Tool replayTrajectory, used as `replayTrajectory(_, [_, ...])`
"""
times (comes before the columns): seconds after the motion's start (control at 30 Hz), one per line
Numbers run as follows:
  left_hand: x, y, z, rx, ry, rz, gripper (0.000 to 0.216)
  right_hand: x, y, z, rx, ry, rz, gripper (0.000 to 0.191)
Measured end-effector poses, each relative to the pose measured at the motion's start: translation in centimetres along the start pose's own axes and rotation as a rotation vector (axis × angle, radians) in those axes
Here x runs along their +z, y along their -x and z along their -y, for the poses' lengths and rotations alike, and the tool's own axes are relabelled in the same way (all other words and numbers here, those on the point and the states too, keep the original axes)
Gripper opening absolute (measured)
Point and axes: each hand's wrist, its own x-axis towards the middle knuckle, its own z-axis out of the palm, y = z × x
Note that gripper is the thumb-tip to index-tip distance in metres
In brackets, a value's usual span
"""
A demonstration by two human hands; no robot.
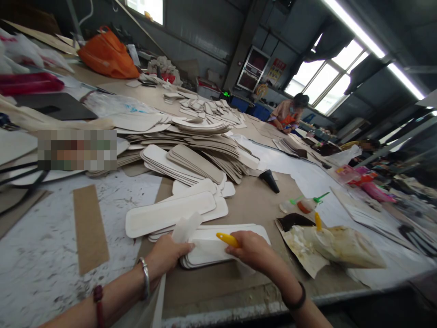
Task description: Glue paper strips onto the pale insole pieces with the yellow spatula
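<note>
My left hand [166,256] is closed on a thin white strip [186,228] that stands up from its fingers, at the left edge of a small stack of white oblong insole pieces [218,248]. My right hand [251,249] rests on that stack, closed round a yellow-handled tool [227,239] that points left over the top piece. Just beyond the stack lies a single long white padded piece [169,214].
Large piles of beige and white pieces [201,159] cover the table's middle. A glue-smeared sheet with a lumpy bag [336,248] lies right of my hands, small glue bottles [307,204] and a black nozzle [269,180] beyond. A brown cardboard strip [89,228] lies left. Another person [290,116] works far off.
</note>
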Motion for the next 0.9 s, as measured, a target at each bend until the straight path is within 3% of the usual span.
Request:
replayTrajectory(0.13, [0.0,0.6,0.0,-0.014,-0.023,-0.001,0.02,-0.1,2.3,-5.7,0.16,-0.131,-0.019,0.022])
replayTrajectory(0.23, [0.0,0.7,0.1,0.019,-0.034,0.008,0.025,0.0,2.9,-8.1,0.286,-0.099,-0.053,0.028])
replayTrajectory(0.6, [0.3,0.8,0.1,0.076,-0.128,-0.018,0.031,0.8,1.2,-7.8,0.41,0.04,-0.07,0.024])
replayTrajectory(0.9, [0.2,0.0,0.5,-0.033,-0.275,0.017,0.04,1.3,0.7,-8.2,0.425,0.022,-0.083,0.025])
